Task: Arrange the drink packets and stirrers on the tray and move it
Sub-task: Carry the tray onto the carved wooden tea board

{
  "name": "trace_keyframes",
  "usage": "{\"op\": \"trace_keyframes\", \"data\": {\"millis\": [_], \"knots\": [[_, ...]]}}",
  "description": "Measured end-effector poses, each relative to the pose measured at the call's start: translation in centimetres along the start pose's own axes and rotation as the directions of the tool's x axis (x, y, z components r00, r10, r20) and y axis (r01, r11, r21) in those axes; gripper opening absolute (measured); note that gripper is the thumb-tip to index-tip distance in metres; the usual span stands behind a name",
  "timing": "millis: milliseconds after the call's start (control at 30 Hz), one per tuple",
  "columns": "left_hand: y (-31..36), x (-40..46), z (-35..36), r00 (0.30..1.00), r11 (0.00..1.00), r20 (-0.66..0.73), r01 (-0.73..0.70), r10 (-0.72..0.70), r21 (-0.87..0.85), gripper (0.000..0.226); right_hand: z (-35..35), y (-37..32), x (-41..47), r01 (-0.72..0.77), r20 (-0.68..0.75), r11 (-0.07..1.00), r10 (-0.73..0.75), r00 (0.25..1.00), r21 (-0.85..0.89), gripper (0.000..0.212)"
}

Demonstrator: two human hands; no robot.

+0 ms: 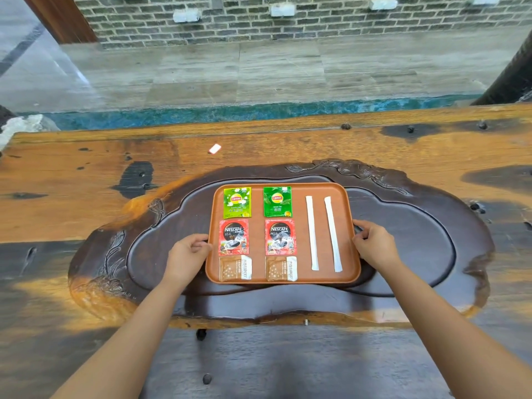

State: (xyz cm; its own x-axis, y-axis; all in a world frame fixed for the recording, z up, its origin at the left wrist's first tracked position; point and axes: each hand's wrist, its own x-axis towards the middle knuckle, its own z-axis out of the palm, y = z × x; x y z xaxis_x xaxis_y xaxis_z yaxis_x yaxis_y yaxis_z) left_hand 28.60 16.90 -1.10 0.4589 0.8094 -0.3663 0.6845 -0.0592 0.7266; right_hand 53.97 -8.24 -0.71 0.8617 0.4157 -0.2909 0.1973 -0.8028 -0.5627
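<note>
An orange-brown tray (349, 214) rests in the hollow of a dark carved wooden tea board (417, 240). On the tray lie two green Lipton tea packets (237, 202) (277, 201) at the far side. Two red Nescafe packets (233, 237) (280, 237) sit below them, and two brown sugar packets (235, 268) (281, 269) nearest me. Two white wrapped stirrers (311, 232) (333, 234) lie side by side on the right part. My left hand (187, 254) grips the tray's left rim. My right hand (374, 243) grips its right rim.
The tea board sits on a large orange and black wooden table (72, 197). A small white and red slip (215, 148) lies on the table beyond the tray. Past the table's far edge are a stone floor and a brick wall.
</note>
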Motion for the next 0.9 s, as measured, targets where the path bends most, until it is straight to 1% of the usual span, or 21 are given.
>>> {"op": "trace_keyframes", "data": {"millis": [133, 200, 333, 400, 433, 500, 567, 633, 700, 767, 833, 900], "knots": [[1.0, 0.1, -0.9, 0.988, 0.985, 0.096, 0.132, -0.122, -0.109, 0.025, -0.6, 0.0, -0.7, -0.087, 0.034, 0.996, 0.087, 0.996, -0.004, 0.041], [1.5, -0.5, -1.3, 0.98, 0.974, 0.115, 0.176, -0.161, -0.14, 0.025, -1.0, -0.3, -1.3, -0.119, 0.045, 0.993, 0.12, 0.992, -0.008, 0.039], [1.3, -1.6, -2.5, 0.983, 0.981, 0.089, 0.168, -0.159, -0.098, 0.023, -1.5, -1.7, -3.0, -0.13, 0.051, 0.991, 0.13, 0.99, -0.016, 0.035], [0.7, -2.7, -3.3, 0.993, 0.993, 0.037, 0.113, -0.112, -0.025, 0.019, -1.3, -2.5, -4.4, -0.097, 0.05, 0.995, 0.099, 0.994, -0.037, 0.036], [0.3, -3.4, -3.6, 0.998, 0.997, 0.007, 0.063, -0.063, 0.037, 0.017, -1.0, -3.0, -5.2, -0.071, 0.052, 0.996, 0.073, 0.996, -0.05, 0.036], [-0.4, -5.7, -4.0, 0.997, 0.982, -0.034, -0.069, 0.076, 0.177, 0.019, 0.1, -3.7, -7.3, -0.009, 0.053, 0.999, 0.012, 0.999, -0.05, 0.034], [-1.6, -8.6, -4.4, 0.974, 0.946, -0.071, -0.188, 0.213, 0.265, 0.022, 1.5, -4.1, -9.9, 0.047, 0.052, 0.998, -0.044, 0.998, -0.051, 0.031], [-3.4, -11.5, -5.0, 0.948, 0.912, -0.119, -0.241, 0.294, 0.33, 0.023, 3.2, -4.0, -12.7, 0.117, 0.066, 0.988, -0.11, 0.992, -0.101, 0.031], [-5.9, -14.2, -5.9, 0.936, 0.892, -0.172, -0.22, 0.307, 0.395, 0.024, 5.1, -3.6, -15.9, 0.166, 0.077, 0.975, -0.156, 0.985, -0.144, 0.03], [-8.5, -16.2, -7.0, 0.933, 0.883, -0.204, -0.185, 0.295, 0.43, 0.03, 7.2, -2.9, -18.8, 0.219, 0.088, 0.96, -0.206, 0.975, -0.175, 0.029], [-10.8, -17.6, -8.2, 0.932, 0.864, -0.204, -0.175, 0.3, 0.472, 0.037, 9.4, -2.3, -21.1, 0.262, 0.14, 0.939, -0.236, 0.962, -0.222, 0.031], [-12.7, -18.4, -9.6, 0.938, 0.844, -0.207, -0.136, 0.278, 0.519, 0.04, 11.4, -2.0, -22.7, 0.305, 0.218, 0.913, -0.251, 0.943, -0.269, 0.033]]}}
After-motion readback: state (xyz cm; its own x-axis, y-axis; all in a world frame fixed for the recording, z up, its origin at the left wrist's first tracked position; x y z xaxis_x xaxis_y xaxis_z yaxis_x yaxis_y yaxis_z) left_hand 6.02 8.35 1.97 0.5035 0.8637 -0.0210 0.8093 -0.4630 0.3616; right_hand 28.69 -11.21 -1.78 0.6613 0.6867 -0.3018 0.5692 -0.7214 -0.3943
